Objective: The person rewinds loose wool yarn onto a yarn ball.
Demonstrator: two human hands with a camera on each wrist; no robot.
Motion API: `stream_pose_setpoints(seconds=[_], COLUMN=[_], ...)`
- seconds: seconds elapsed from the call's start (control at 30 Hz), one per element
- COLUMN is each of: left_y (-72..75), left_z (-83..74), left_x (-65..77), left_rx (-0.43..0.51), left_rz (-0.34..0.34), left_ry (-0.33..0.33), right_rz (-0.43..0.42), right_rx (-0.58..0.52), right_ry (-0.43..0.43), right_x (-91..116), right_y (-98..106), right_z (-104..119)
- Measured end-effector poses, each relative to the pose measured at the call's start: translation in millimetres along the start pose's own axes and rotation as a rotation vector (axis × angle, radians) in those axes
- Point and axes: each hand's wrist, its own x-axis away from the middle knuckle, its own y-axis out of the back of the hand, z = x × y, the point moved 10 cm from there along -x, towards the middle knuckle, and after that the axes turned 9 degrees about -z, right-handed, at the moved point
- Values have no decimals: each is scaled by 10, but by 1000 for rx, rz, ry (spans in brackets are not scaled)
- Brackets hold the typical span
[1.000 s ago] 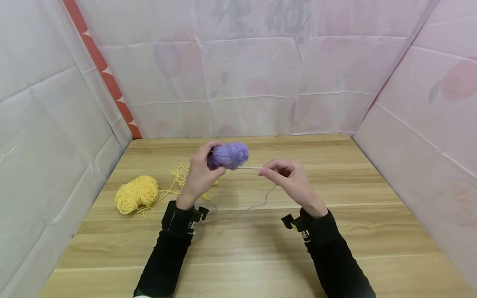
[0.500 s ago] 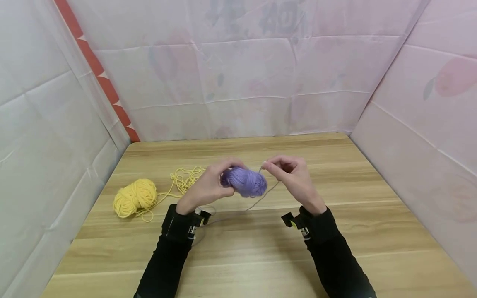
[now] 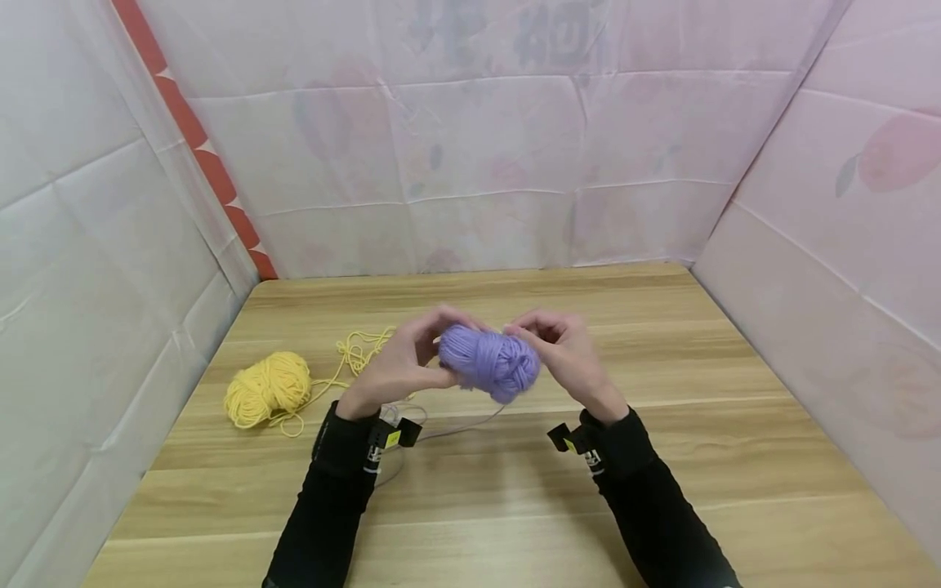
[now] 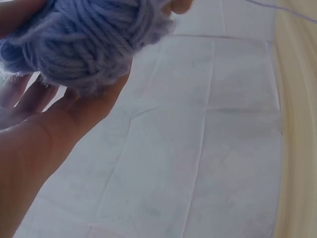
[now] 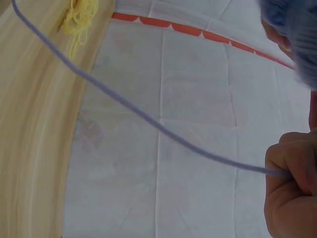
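Observation:
My left hand (image 3: 400, 359) grips a ball of purple yarn (image 3: 488, 362) above the table, fingers over its far side and thumb beneath. Beside the ball's right end, my right hand (image 3: 566, 355) pinches the purple strand. In the right wrist view that strand (image 5: 148, 119) runs out from between curled fingers (image 5: 292, 158) and sags away toward the table. The left wrist view shows the wound ball (image 4: 89, 44) close up, resting against the fingers and palm. Loose purple yarn (image 3: 463, 429) trails over the tabletop under the left wrist.
A yellow yarn ball (image 3: 268, 389) lies on the left of the wooden table (image 3: 625, 506). Its loose tangled strand (image 3: 356, 355) spreads toward my left hand. Pale printed sheets (image 3: 485, 147) enclose the table at the back and both sides.
The purple ball has come down and to the right, turning in my left hand. My right hand has brought the strand from out to the side in against the ball.

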Motion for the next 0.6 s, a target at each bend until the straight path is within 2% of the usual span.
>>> stream_pose_setpoints(seconds=[0.13,0.3,0.5,0.6], left_y=[52,119,205,265], left_z=[-24,-19,-9,-6], left_x=[3,2,3,3], left_rx=[62,85,129,166], left_rz=[-38,-104,-209,-276], left_ry=[7,48,89,90], right_rz=[8,24,38,72], right_rx=[-15,-31,-45,-41], right_ry=[-28,-78,-90,-108], right_x=[5,16,18,26], right_y=[-63,-122,-174,-219], right_z=[-53,-129,-177,-206])
